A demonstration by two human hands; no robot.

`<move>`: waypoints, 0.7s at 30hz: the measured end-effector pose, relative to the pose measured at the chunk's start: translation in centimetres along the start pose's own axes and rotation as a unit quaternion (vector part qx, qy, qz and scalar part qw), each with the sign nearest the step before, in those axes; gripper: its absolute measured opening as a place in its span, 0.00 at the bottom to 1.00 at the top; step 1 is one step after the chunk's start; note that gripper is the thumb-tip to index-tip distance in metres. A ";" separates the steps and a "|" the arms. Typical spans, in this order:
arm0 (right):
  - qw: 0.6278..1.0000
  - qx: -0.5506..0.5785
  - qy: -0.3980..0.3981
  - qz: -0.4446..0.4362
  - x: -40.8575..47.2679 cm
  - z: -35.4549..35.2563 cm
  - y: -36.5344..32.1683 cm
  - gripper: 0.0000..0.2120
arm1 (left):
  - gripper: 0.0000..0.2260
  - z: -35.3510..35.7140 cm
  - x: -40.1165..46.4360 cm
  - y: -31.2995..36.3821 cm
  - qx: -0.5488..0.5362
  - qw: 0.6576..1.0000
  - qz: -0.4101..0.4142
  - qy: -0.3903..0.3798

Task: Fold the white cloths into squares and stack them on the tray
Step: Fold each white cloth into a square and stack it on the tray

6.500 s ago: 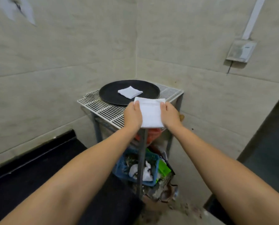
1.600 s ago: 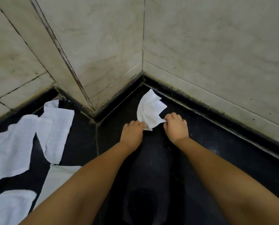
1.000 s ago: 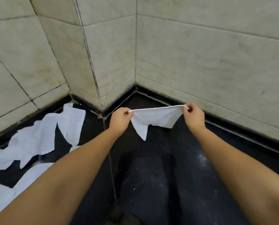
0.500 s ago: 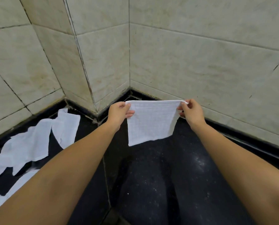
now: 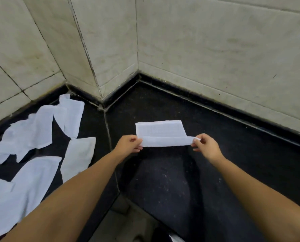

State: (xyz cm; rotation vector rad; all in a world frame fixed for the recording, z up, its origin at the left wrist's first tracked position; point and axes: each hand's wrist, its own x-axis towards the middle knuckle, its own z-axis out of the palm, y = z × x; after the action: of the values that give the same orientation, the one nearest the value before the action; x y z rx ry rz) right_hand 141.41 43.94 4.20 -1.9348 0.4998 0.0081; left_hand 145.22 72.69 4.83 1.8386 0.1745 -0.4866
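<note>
Landmark: the wall corner [image 5: 137, 74] where the two tiled walls meet the black counter [image 5: 215, 154].

Far left of the corner: loose white cloths [image 5: 32, 133] spread flat on the counter, overlapping, unfolded, reaching back to the left wall's base. A few more sit nearer the camera on the same side.

Just left of and below the corner: left hand [image 5: 129, 144], fingers curled, pinching the left end of the white cloth [image 5: 160, 131] between thumb and fingers. Bare forearm runs back toward the camera's lower left.

Directly below the corner, on the counter: the held cloth. Far portion lies flat on the black surface; near edge is lifted and rolled over toward the corner, forming a narrow folded band along the front. Band is stretched straight between the two hands. Fold is partial, upper part of the cloth uncovered.

Right of and below the corner: right hand [image 5: 206, 145], thumb and fingertips pinching the right end of the folded band, other fingers curled. Forearm runs back to the lower right.

Right wall's dark base strip runs diagonally behind the cloth, well apart from it. Tray not in view.
</note>
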 end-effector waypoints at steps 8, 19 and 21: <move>0.993 -0.101 -0.047 0.031 3.4 0.0 -0.1 0.06 | 0.11 0.7 2.5 -1.4 0.118 0.992 -0.011 0.048; 0.969 -0.237 -0.053 0.043 13.9 4.4 -2.0 0.05 | 0.09 -0.1 11.2 -0.2 0.268 0.948 -0.044 0.163; 0.957 -0.279 -0.055 0.049 14.5 4.8 -1.7 0.09 | 0.07 0.2 11.8 -0.2 0.289 0.940 -0.050 0.175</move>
State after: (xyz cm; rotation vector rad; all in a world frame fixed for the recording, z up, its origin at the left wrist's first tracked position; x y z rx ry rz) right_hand 156.26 43.80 0.39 -2.4391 0.5587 0.3541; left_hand 155.73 71.10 -0.26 2.5008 0.3997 -0.2885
